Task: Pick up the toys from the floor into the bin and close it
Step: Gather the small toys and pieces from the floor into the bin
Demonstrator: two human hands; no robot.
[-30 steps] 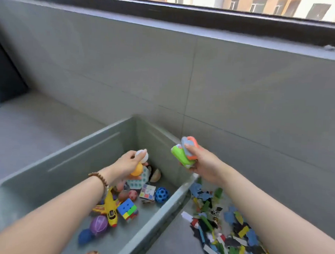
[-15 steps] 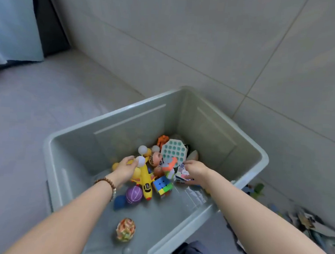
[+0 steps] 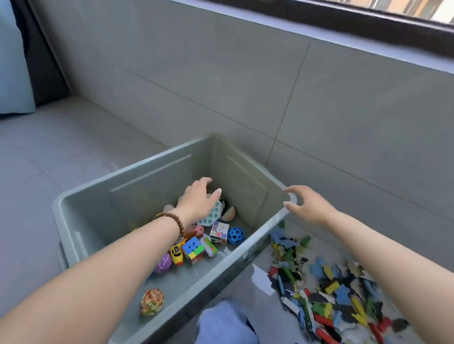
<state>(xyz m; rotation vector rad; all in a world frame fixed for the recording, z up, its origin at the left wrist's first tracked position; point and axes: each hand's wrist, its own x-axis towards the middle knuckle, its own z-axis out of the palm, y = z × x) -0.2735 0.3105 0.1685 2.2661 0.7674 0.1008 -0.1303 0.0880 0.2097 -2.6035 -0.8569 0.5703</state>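
A: Bin position?

B: Grey-green bin (image 3: 147,167) on the tiled floor (image 3: 22,187), its far corner near the wall (image 3: 225,79). Top open.

A: Left hand?

B: Left hand (image 3: 197,199) is over the far end of the bin, palm down, fingers loosely spread. It holds nothing. Bead bracelet (image 3: 172,219) on the wrist.

A: Right hand?

B: Right hand (image 3: 308,206) is above the bin's right far corner, fingers relaxed and slightly curved, also holding nothing. The thumb is just beside the rim; cannot tell whether it touches.

A: Contents?

B: The toys sit mostly in the far half. Teal bubble board (image 3: 210,217) lies partly under the left hand. In front of it are a pale puzzle cube (image 3: 218,232) and a blue holed ball (image 3: 235,235), just beside each other. Nearer the camera is a bright colour cube (image 3: 193,247), with a yellow toy vehicle (image 3: 177,254) close on its left and a purple ball (image 3: 163,264) partly hidden by the left forearm. A woven multicolour ball (image 3: 152,300) lies alone at the near end, well apart from the rest.

A: Outside the bin?

B: A pile of flat coloured pieces (image 3: 332,290) lies on the floor to the bin's right, under the right forearm. Red, blue, yellow, green and black are mixed together. The single shapes are too blurred to name.

A: Anything else?

B: Blue cloth (image 3: 225,329) at bottom centre, against the bin's near wall. Pale blue curtain (image 3: 6,55) at far left.
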